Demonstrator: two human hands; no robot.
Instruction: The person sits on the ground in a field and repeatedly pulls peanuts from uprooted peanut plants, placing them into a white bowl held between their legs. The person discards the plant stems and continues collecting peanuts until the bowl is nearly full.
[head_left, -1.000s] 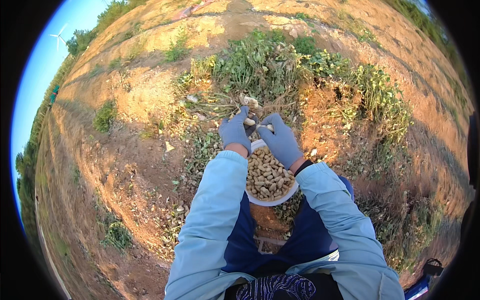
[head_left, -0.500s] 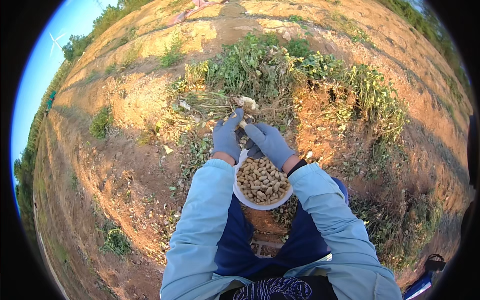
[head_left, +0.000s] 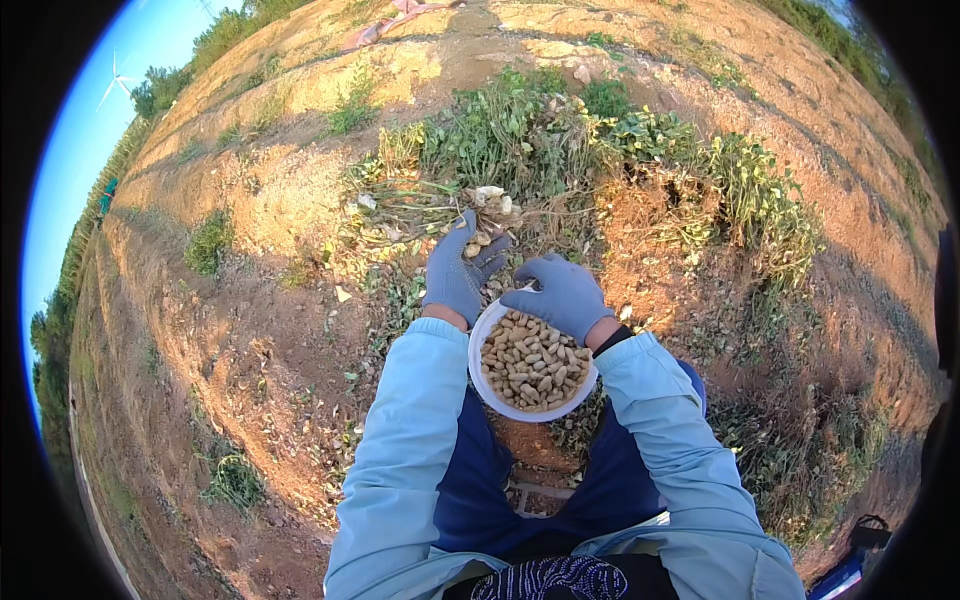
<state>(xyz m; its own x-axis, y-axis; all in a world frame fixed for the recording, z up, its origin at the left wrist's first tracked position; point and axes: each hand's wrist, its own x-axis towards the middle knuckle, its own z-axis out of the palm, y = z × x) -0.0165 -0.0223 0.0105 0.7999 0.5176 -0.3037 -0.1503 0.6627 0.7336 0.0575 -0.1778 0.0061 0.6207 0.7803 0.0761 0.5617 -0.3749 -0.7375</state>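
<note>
Sunlit soil (head_left: 300, 165); peanut stems (head_left: 428, 211) lie crosswise, pods (head_left: 482, 240) at right.

Low, leaf-strewn soil (head_left: 280, 330) at centre left leaves room to pass. Green plants (head_left: 525, 140) block the upper centre; the white bowl (head_left: 476, 362) (partly under the right hand (head_left: 562, 298)) obstructs the middle.

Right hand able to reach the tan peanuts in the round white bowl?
Likely yes: the grey-gloved right hand is at the far side of the bowl, and most peanuts lie uncovered.
</note>
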